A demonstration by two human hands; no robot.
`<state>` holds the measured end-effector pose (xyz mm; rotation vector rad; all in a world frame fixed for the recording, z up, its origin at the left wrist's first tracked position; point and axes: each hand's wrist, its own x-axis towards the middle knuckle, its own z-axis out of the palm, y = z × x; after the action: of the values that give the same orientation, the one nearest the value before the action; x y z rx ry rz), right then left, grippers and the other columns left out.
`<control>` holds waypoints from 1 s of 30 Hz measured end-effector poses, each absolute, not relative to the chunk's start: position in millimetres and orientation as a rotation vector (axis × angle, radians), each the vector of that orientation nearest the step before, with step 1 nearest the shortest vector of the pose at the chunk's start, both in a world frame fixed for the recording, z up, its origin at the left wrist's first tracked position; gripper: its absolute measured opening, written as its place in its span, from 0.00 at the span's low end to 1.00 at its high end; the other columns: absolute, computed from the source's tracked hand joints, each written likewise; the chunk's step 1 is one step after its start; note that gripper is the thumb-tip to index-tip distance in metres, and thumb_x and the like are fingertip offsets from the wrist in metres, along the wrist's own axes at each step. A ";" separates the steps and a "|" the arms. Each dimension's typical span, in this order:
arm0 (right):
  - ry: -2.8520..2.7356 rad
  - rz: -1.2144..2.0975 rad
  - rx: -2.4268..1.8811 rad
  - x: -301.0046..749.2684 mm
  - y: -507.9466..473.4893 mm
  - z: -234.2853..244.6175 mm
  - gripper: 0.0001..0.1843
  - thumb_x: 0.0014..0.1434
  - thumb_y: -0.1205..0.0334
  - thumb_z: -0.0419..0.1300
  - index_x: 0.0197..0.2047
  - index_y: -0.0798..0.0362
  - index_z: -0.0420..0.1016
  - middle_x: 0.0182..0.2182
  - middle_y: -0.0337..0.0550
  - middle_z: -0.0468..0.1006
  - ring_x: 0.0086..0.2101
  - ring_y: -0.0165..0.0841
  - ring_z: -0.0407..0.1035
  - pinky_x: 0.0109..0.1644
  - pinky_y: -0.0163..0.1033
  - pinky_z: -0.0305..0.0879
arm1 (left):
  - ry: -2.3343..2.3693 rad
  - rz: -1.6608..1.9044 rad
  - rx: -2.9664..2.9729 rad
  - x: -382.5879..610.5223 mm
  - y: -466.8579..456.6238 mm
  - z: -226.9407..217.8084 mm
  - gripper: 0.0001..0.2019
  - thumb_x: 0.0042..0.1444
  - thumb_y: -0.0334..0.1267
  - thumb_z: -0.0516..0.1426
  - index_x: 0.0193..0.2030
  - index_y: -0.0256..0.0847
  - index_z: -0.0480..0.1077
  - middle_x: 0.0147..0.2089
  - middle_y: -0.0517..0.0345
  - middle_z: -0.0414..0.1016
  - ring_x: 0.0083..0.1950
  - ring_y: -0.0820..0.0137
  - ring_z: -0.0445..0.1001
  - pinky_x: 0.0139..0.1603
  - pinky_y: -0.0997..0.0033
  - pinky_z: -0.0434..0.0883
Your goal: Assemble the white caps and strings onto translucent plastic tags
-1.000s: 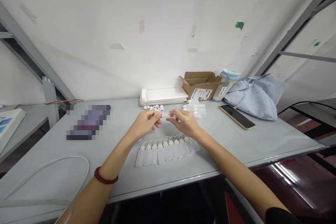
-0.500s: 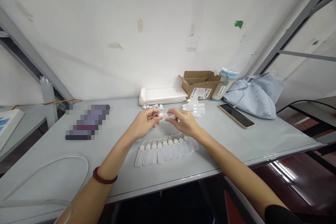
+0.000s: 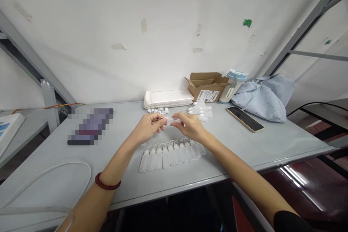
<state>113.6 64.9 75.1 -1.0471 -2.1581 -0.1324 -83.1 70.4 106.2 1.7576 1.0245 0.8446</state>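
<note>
A small translucent plastic bottle (image 3: 173, 119) with a white cap end is held level between my hands, above the middle of the desk. The fingers of my left hand (image 3: 148, 127) pinch its cap end, where a thin white loop shows. My right hand (image 3: 191, 127) grips the body from the other end with thumb and fingertips. Just below my hands lies a row of several similar flat bottles (image 3: 173, 156) with white caps and thin looped cords. Beyond my fingers sit small white caps (image 3: 157, 110). More bottles (image 3: 202, 110) lie behind my right hand, partly covered by it.
Against the wall stand a stack of white sheets or sleeves (image 3: 171, 98), an open cardboard box (image 3: 208, 90) and a blue-lidded tumbler (image 3: 231, 88). A phone (image 3: 244, 119) and a blue cloth bag (image 3: 263, 98) lie to the right. A pixelated object (image 3: 92, 127) and a pale cable (image 3: 88, 168) are at left.
Both hands stay together on the bottle. The fingers of my left hand now cover more of the white cap end; otherwise only a slight view shift.
</note>
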 end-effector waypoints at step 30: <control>-1.966 0.471 -1.047 109.8 56.8 92.1 0.10 0.61 0.55 0.53 0.38 0.54 0.67 0.18 0.32 0.62 0.21 0.27 0.57 0.26 0.32 0.54 | 0.957 0.849 1.767 -80.5 68.0 106.1 0.15 0.55 0.49 0.55 0.32 0.38 0.73 0.32 0.56 0.73 0.33 0.71 0.70 0.37 0.70 0.69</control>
<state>109.8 56.8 92.1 -1.0470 -1.9660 0.4715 -80.5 68.0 106.1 1.7672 0.9566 0.8493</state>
